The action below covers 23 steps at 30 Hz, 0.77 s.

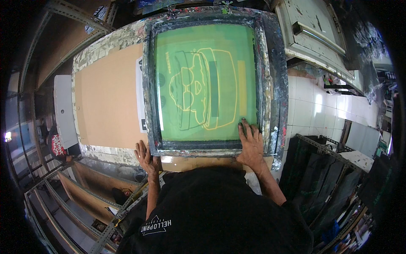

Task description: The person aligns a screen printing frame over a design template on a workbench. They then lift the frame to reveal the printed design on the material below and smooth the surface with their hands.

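A screen printing frame (152,51) with paint-smeared edges lies in front of me. Its green mesh (169,38) carries a yellow outline drawing, and a darker outline shows behind it. At the near right corner, my right hand (252,148) rests across the frame's edge, fingers stretched onto the mesh. My left hand (146,159) is by the near left corner, fingers extended and apart at the near edge of a tan board (108,97). I see nothing held in either hand. A strip of white printed sheet (140,93) shows between board and frame.
Metal clamps (226,7) sit at the frame's far edge. The worktable (91,51) is crusted with paint. Slotted metal racks (80,190) stand at the left, a worn whitish cabinet (313,38) at the far right, and dark panels (304,169) at the near right.
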Motion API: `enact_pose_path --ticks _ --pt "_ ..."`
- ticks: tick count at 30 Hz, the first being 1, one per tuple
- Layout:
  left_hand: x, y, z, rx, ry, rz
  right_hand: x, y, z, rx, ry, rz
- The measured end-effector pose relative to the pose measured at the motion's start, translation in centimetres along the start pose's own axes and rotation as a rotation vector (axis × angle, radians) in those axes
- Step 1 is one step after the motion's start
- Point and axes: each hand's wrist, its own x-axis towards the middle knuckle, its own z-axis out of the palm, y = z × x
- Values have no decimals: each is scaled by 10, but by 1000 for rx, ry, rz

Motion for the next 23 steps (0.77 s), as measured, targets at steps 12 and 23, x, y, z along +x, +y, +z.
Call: enact_pose_path --ticks 12,23 --pt "2 2 -5 -16 -30 -26 -5 8 2 48 71 -43" --pt "4 4 -7 -66 -26 -29 -8 13 -1 44 4 -52"
